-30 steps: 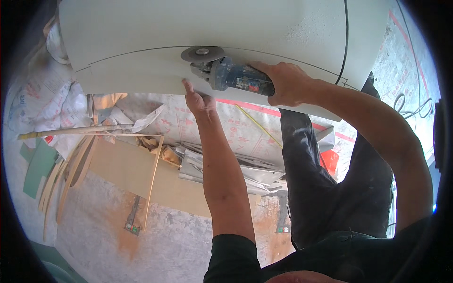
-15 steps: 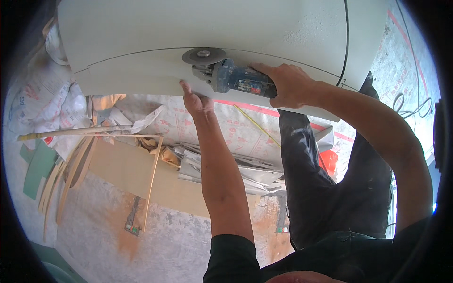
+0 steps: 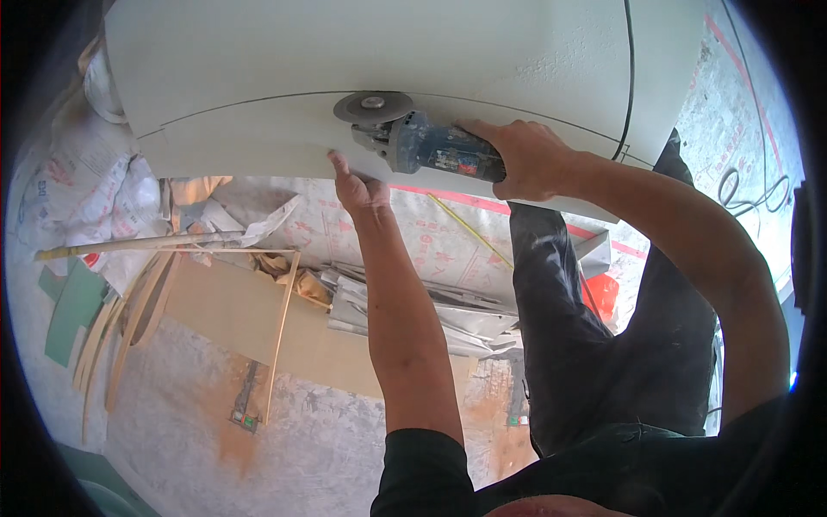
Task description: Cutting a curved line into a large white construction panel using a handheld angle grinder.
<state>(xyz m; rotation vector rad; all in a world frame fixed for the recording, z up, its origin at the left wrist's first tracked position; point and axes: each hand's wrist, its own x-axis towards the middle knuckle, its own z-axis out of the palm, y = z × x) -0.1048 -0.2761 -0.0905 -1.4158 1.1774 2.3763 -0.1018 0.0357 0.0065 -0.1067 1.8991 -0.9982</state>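
My right hand [image 3: 530, 155] is wrapped round the dark blue body of an angle grinder [image 3: 448, 148]. Its grey disc [image 3: 373, 106] lies over a dark line drawn across a large pale board [image 3: 258, 142], which looks curved in this fisheye view. Whether the disc bites into the surface or spins, I cannot tell. Left of the grinder's head, my left hand [image 3: 357, 185] holds the near edge of the board; its thumb rests on top and the fingers are hidden underneath.
A black cord [image 3: 630, 77] runs over the board's right part. Beneath the board are trimmed sheet offcuts [image 3: 353, 310], thin wooden strips [image 3: 282, 345], a yellow strip [image 3: 469, 228] and a red object [image 3: 603, 293]. White sacks [image 3: 95, 181] are heaped at the left; loops of cable [image 3: 758, 200] lie right.
Board and floor sit very slightly lower in the picture. Both hands and the grinder keep nearly the same place, the disc still at the line.
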